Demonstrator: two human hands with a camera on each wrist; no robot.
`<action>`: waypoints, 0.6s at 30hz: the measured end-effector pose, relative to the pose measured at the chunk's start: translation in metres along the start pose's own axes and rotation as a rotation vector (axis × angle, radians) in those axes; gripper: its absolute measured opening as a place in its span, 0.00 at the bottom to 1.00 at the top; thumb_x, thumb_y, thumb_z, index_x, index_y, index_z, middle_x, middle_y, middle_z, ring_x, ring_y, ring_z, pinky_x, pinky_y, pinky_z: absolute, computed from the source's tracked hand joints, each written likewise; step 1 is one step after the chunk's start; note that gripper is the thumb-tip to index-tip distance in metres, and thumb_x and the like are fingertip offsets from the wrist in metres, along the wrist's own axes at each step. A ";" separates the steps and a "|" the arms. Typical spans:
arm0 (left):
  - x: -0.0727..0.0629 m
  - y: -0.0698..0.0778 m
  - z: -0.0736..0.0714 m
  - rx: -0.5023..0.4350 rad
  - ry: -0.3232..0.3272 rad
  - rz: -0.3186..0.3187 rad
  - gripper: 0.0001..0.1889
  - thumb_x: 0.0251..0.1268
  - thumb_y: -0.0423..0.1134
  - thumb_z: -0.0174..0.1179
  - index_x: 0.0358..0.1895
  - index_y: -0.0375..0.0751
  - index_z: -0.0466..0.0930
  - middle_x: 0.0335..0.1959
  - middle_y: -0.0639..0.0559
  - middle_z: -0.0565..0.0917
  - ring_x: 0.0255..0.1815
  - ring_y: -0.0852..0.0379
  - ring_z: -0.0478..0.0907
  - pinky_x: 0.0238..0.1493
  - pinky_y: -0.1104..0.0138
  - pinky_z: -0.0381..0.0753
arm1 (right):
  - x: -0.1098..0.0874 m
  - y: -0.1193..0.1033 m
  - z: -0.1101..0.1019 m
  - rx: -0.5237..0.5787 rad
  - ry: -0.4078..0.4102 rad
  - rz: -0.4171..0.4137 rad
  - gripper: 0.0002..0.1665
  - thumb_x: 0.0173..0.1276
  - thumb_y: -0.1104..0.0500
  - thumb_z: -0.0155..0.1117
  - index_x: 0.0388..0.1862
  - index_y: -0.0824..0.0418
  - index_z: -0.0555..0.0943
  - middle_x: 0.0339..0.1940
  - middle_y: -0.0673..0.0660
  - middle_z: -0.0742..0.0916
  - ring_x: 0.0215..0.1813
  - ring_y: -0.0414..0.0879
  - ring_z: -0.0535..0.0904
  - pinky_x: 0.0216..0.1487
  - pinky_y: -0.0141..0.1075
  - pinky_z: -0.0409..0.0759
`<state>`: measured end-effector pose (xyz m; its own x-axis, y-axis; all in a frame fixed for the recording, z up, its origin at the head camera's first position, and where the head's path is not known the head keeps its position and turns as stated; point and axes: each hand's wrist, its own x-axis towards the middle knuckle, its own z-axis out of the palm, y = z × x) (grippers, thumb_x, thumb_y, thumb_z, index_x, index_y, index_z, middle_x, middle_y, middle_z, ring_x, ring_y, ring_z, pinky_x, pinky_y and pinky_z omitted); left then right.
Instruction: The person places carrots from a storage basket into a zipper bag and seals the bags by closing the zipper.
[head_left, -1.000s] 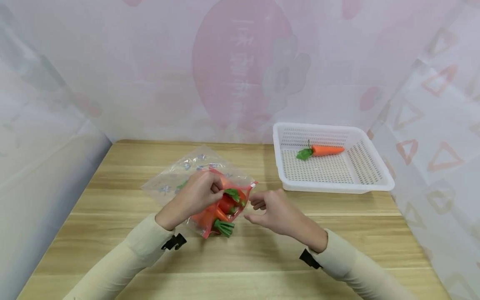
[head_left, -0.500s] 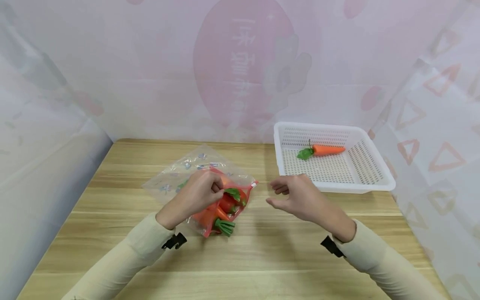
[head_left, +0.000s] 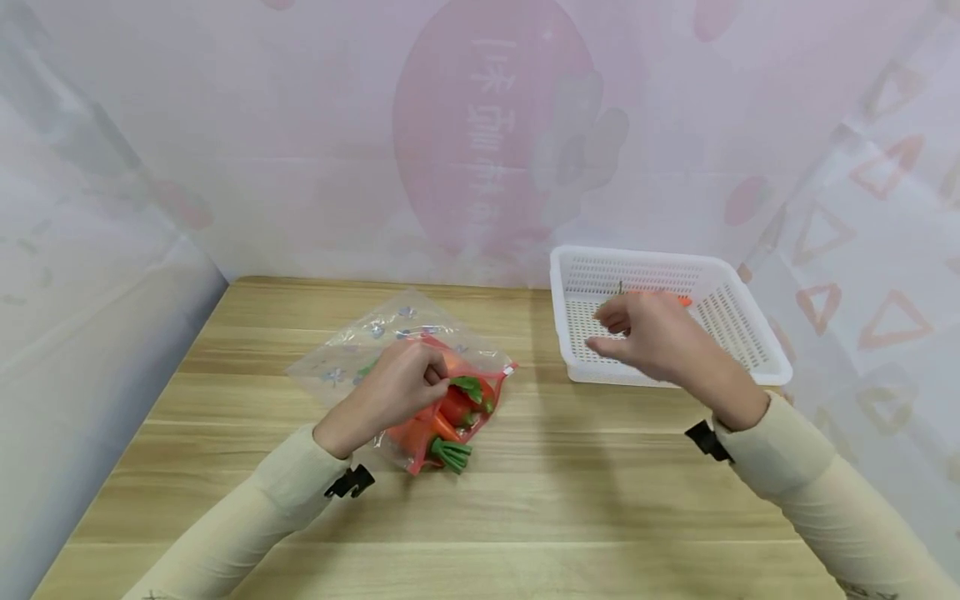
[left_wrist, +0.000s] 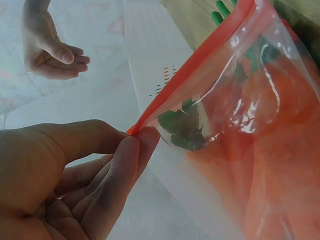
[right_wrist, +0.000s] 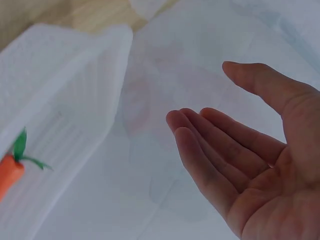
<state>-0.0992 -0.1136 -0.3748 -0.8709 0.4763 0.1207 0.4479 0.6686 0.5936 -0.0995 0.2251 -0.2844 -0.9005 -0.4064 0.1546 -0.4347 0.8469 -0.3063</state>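
Note:
My left hand (head_left: 390, 390) pinches the red zip edge of a clear plastic zip bag (left_wrist: 210, 165) between thumb and fingers. Inside the bag are several orange and red vegetables; a carrot's green top (head_left: 452, 454) pokes out of the bag's mouth. Above the white basket (head_left: 675, 374) hovers my right hand (head_left: 663, 337), thumb apart from the fingers, nothing in its grasp. A carrot (right_wrist: 9, 172) with green leaves lies in that basket, mostly covered by the right hand in the head view.
The wooden table (head_left: 517, 517) carries both the bag and the basket. Printed white sheets (head_left: 315, 167) stand as walls at the back and both sides. A white slider (head_left: 509, 368) sits at the bag's right corner.
My right hand has moved right and away from the bag's mouth, rising over the basket, and holds nothing throughout. The left hand keeps its pinch on the bag.

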 end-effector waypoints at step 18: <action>0.002 0.000 0.002 -0.009 -0.009 -0.031 0.05 0.63 0.26 0.65 0.34 0.35 0.90 0.32 0.48 0.91 0.31 0.61 0.86 0.38 0.65 0.89 | 0.052 0.064 -0.036 -0.129 -0.116 0.220 0.28 0.66 0.56 0.75 0.57 0.75 0.84 0.53 0.75 0.89 0.56 0.68 0.86 0.59 0.61 0.84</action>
<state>-0.1005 -0.1114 -0.3760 -0.8827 0.4603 0.0948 0.4185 0.6779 0.6044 -0.1733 0.2704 -0.2619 -0.9712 -0.2381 -0.0133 -0.2308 0.9527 -0.1977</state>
